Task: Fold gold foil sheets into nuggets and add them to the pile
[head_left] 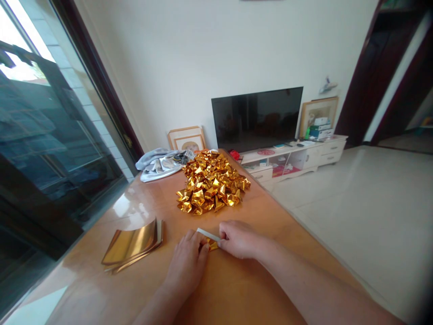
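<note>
Between my two hands, low over the wooden table (243,289), is a partly folded sheet of gold foil paper (212,244) with a whitish strip along its far edge. My left hand (189,257) grips its left side, thumb pressed near the fold. On the right end, my right hand (238,239) pinches the paper between curled fingers and thumb. Left of my left hand lies a stack of flat gold foil sheets (131,243), its edges curling up. Beyond my hands is a large heap of folded gold foil pieces (211,185).
Grey cloth (160,164) lies at the table's far left corner. Behind the table, a television (259,118) stands on a white cabinet (324,152), with framed pictures (186,139) against the wall. A glass door (43,117) is on the left; tiled floor (365,203) spreads at right.
</note>
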The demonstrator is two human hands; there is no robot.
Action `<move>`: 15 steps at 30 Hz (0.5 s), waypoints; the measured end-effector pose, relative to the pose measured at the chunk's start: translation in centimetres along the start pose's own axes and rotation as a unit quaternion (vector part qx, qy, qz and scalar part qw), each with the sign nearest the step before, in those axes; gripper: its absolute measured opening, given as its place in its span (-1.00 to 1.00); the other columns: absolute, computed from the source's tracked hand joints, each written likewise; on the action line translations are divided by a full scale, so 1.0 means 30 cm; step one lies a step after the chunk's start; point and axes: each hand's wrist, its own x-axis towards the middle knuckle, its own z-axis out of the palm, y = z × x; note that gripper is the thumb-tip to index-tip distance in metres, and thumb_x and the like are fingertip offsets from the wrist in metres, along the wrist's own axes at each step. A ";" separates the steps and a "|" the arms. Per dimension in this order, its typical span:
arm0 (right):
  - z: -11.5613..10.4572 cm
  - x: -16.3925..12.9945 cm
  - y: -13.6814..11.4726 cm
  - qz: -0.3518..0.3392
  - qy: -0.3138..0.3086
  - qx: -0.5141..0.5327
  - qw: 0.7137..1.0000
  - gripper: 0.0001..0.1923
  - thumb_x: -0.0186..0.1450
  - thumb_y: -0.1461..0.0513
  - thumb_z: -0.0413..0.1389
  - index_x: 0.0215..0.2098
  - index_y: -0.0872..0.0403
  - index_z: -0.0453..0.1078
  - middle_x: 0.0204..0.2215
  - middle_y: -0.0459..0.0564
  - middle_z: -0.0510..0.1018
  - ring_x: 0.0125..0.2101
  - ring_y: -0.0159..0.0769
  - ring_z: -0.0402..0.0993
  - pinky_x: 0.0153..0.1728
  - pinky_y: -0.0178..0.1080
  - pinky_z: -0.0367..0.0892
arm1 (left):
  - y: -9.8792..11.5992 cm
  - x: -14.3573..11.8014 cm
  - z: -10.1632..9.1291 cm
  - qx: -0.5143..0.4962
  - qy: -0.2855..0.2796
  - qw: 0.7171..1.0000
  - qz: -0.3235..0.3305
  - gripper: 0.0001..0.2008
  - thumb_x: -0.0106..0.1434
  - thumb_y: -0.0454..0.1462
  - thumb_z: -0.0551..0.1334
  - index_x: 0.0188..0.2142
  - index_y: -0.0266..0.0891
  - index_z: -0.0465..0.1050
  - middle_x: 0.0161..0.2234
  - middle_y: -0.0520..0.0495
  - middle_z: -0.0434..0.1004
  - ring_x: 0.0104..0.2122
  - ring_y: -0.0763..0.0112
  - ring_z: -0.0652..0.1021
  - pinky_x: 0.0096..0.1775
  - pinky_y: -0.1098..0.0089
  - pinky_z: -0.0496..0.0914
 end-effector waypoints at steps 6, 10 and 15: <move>-0.014 -0.012 -0.008 -0.008 0.000 -0.003 1.000 -0.87 0.25 0.11 0.19 -0.31 -0.01 0.44 -0.35 -0.09 0.56 -0.41 -0.34 0.34 -0.48 -0.30 -0.05 | -0.001 0.001 0.002 0.003 0.000 1.000 -0.004 -0.90 0.34 -0.28 0.10 -0.32 -0.18 0.34 -0.29 -0.05 0.42 -0.25 0.28 0.45 -0.25 0.35 0.25; -0.025 -0.018 -0.017 -0.003 -0.008 -0.002 1.000 -0.87 0.26 0.12 0.18 -0.31 0.01 0.43 -0.32 -0.06 0.56 -0.36 -0.31 0.36 -0.46 -0.29 -0.03 | 0.008 0.000 -0.010 -0.008 -0.011 1.000 -0.002 -0.90 0.35 -0.27 0.10 -0.27 -0.16 0.39 -0.26 -0.05 0.43 -0.23 0.27 0.46 -0.23 0.34 0.28; -0.028 -0.019 -0.020 -0.005 -0.015 -0.005 1.000 -0.90 0.25 0.15 0.17 -0.31 0.00 0.44 -0.32 -0.06 0.56 -0.36 -0.31 0.36 -0.47 -0.29 -0.03 | 0.018 -0.003 -0.022 -0.032 -0.025 0.999 0.005 -0.80 0.37 -0.27 0.08 -0.20 -0.09 0.48 -0.20 -0.06 0.46 -0.16 0.25 0.48 -0.13 0.28 0.32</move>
